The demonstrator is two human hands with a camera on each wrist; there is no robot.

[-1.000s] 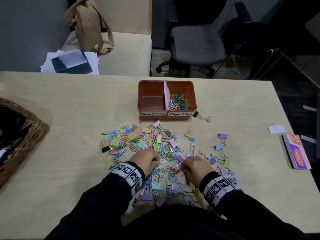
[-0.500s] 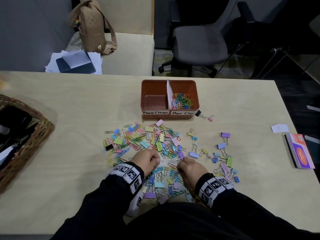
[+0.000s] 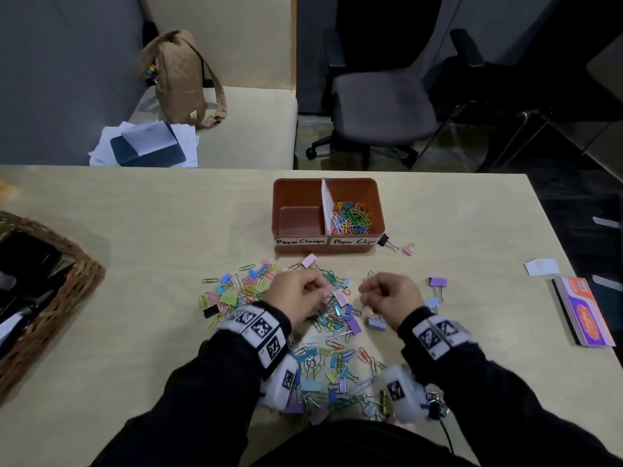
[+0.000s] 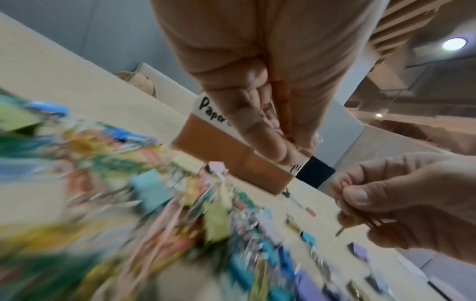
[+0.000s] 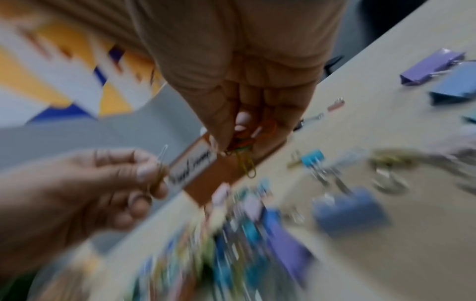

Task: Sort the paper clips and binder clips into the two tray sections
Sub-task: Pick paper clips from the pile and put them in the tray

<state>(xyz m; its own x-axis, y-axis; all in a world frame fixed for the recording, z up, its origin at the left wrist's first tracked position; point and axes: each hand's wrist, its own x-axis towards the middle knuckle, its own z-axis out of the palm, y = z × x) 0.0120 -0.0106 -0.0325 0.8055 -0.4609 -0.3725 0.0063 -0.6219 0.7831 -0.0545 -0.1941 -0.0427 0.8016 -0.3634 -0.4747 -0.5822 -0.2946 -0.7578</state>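
Note:
An orange tray [image 3: 379,210] stands at mid-table, split by a white divider. Its left section [image 3: 298,220], labelled for clamps, is bare; its right section holds coloured paper clips [image 3: 350,219]. A mixed pile of paper clips and binder clips [image 3: 323,358] spreads in front of the tray. My left hand [image 3: 317,293] hovers over the pile, pinching a paper clip [image 5: 161,169]. My right hand [image 3: 367,296] hovers beside it, pinching a small bunch of paper clips [image 5: 247,146], one yellow clip hanging down. Both hands are a short way in front of the tray.
A black binder clip [image 3: 384,240] and a pink one [image 3: 408,250] lie right of the tray. A wicker basket [image 3: 77,284] sits at the left edge, a notepad [image 3: 586,315] and paper scrap [image 3: 541,266] at the right. Chairs stand beyond the table.
Both hands have risen off the pile and moved forward toward the tray, each with paper clips pinched in its fingers.

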